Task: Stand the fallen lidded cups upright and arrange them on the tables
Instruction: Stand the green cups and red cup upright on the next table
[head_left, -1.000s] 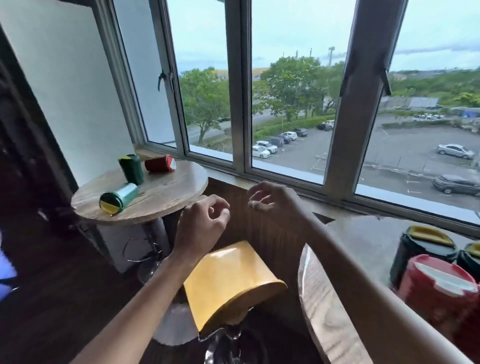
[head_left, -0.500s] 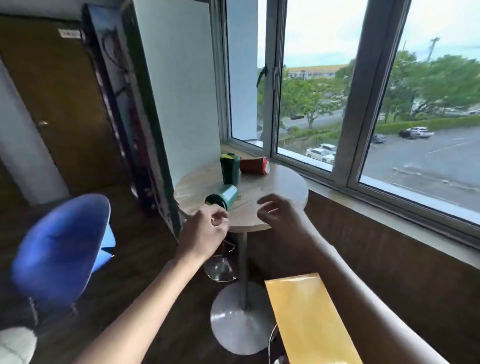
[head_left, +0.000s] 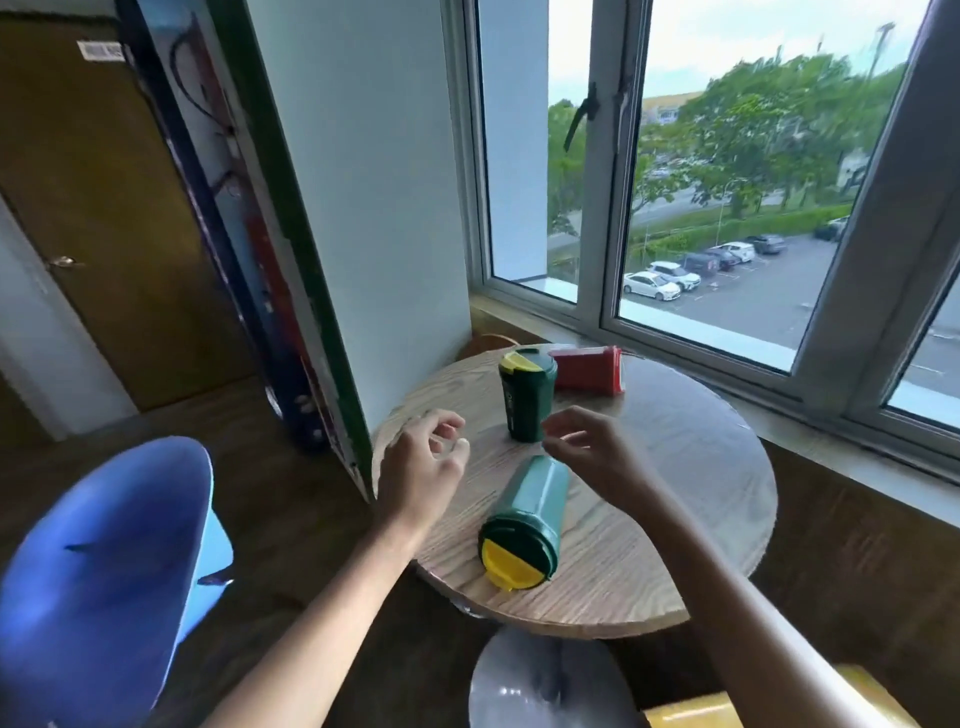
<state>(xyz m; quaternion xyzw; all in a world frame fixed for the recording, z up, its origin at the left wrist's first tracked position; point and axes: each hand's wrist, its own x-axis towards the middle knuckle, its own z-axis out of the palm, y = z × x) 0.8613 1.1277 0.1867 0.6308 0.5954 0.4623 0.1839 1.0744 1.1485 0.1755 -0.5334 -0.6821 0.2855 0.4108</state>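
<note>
On the round wooden table (head_left: 675, 467) a teal cup (head_left: 524, 519) with a yellow-and-green lid lies on its side, lid toward me. Behind it a dark green cup (head_left: 527, 397) with a yellow-topped lid stands upright. A red cup (head_left: 589, 369) lies on its side at the table's far edge by the window. My left hand (head_left: 421, 467) hovers over the table's left rim, fingers loosely curled and empty. My right hand (head_left: 597, 454) hovers just right of the teal cup's base, fingers apart and empty.
A blue chair (head_left: 98, 571) stands at the lower left. A white panel with a dark frame (head_left: 332, 260) leans close to the table's left side. The window sill (head_left: 779, 426) runs behind the table. A yellow stool (head_left: 727, 714) shows at the bottom right, beside the table's metal base (head_left: 545, 680).
My view has swung left and closed in on the small round table; both empty hands have come forward from short of the table to above it, near the teal cup.
</note>
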